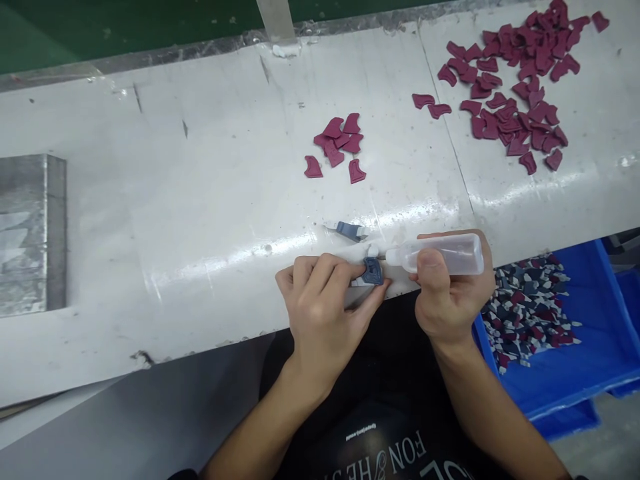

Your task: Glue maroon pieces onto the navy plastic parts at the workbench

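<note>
Nearest, a black shirt carries white lettering; F, O and N can be made out, but a smaller line is too small to read surely. To the near right, a blue bin holds loose grey, white, dark and maroon pieces.

At the near edge of the white table, the left hand is narrowed, pinching a blue-grey piece between fingers and thumb. From its right, the right hand is closed around a clear squeeze bottle, held sideways with its tip at the piece. I can see no label on the bottle.

Just beyond the left hand lies another blue-grey part with pale ends. Far left sits a metal box, partly out of view. Farther off, a small maroon cluster lies near the middle and a larger maroon spread at far right, with 2 maroon pieces between them. Farthest is a green surface.
</note>
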Demonstrator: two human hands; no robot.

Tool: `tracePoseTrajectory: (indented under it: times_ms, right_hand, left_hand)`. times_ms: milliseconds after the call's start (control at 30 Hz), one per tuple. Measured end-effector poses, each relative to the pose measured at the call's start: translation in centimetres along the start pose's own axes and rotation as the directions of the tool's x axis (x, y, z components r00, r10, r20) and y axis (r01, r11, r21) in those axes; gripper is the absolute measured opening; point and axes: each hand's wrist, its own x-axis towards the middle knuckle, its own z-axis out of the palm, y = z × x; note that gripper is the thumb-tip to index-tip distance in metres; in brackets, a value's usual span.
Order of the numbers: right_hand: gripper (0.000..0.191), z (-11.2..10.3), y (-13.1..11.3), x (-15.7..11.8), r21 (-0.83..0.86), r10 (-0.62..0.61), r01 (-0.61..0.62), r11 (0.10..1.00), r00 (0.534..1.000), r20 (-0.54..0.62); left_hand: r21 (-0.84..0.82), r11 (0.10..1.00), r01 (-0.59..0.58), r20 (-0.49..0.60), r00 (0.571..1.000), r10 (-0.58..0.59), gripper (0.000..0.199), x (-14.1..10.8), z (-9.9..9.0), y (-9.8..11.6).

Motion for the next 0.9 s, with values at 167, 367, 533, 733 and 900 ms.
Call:
tracePoseTrajectory:
  times_ms: [167, 367, 533, 733, 900]
  right_hand:
    - [0.019, -0.1, 0.3, 0.2, 0.014, -0.104, 0.105, 0.994, 0.994, -0.01]
    - [0.018, -0.2, 0.3, 0.0, 0.037, -0.078, 0.077, 0.996, 0.997, 0.021]
    - [0.016, -0.2, 0.3, 0.0, 0.029, -0.05, 0.049, 0.998, 0.999, 0.008]
    - [0.027, 0.0, 0.8, -0.1, 0.162, 0.065, -0.048, 0.986, 0.993, -0.098]
    - [0.032, 0.0, 0.9, -0.2, 0.303, 0.22, -0.169, 0.938, 0.965, -0.144]
  left_hand:
    - [0.01, 1.0, 0.005, -0.005, 1.0, -0.005, 0.027, 0.0, 0.1, 0.1]
    - [0.008, 1.0, 0.016, -0.009, 1.0, -0.016, 0.027, 0.2, 0.1, 0.4]
    - [0.008, 1.0, 0.021, -0.009, 1.0, -0.021, 0.029, 0.2, 0.1, 0.4]
    - [0.013, 1.0, 0.02, -0.004, 1.0, -0.02, 0.029, 0.3, 0.2, 0.3]
    - [0.052, 0.999, 0.007, -0.016, 1.0, -0.006, 0.027, 0.8, 1.1, 0.9]
